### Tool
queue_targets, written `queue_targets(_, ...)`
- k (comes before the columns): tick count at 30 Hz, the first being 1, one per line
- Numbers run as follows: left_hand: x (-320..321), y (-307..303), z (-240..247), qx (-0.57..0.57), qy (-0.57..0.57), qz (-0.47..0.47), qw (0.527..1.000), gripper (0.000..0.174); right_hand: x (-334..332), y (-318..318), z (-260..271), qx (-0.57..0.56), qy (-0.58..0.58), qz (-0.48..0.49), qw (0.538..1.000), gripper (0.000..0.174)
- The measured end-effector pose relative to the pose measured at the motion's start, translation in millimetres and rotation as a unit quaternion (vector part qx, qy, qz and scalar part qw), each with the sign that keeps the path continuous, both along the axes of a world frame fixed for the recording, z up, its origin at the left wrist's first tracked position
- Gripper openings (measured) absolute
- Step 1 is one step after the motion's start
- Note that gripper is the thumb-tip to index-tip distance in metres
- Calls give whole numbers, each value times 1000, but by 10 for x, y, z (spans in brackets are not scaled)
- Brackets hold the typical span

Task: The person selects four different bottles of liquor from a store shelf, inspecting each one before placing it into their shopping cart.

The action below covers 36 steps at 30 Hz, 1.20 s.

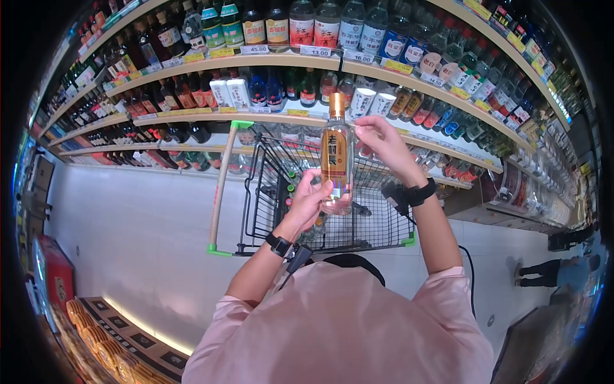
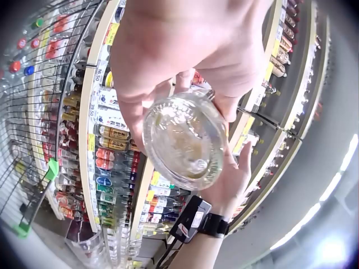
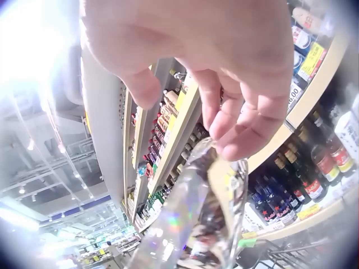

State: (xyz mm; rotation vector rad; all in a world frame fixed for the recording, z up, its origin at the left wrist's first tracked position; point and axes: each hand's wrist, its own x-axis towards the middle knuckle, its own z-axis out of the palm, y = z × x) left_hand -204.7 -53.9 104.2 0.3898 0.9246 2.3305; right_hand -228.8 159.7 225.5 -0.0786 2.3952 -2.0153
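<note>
A clear glass bottle (image 1: 337, 153) with a gold cap and gold label stands upright before the chest. My left hand (image 1: 308, 201) grips its lower part, thumb across the front near the base. From below, the left wrist view shows the round glass base (image 2: 184, 141), with the left hand (image 2: 188, 53) curled around the bottle. Beside the bottle's shoulder is my right hand (image 1: 387, 147), fingers loosely bent. In the right wrist view, the right hand's fingertips (image 3: 227, 143) are at the clear bottle's (image 3: 196, 216) edge; whether they touch it I cannot tell.
Below the hands is a wire shopping cart (image 1: 384, 221) with green corners and several bottles inside. Curved shelves (image 1: 288, 59) of bottles with price tags rise beyond it. Another person (image 1: 556, 273) is at the far right. A display of golden items (image 1: 105, 345) stands at lower left.
</note>
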Motion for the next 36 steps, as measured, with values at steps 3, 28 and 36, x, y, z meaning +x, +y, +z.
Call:
queue_targets(3, 19, 38, -115, -84, 41, 74, 993, 44, -60, -51, -185, 19, 14, -23, 999, 42)
queue_targets(28, 202, -326, -1078, -337, 59, 78, 936, 56, 688, 285, -1220, 289, -10, -25, 957, 24)
queue_targets(36, 342, -1031, -946, -306, -34, 104, 946, 25, 674, 676, -1787, 454, -67, 37, 888, 25)
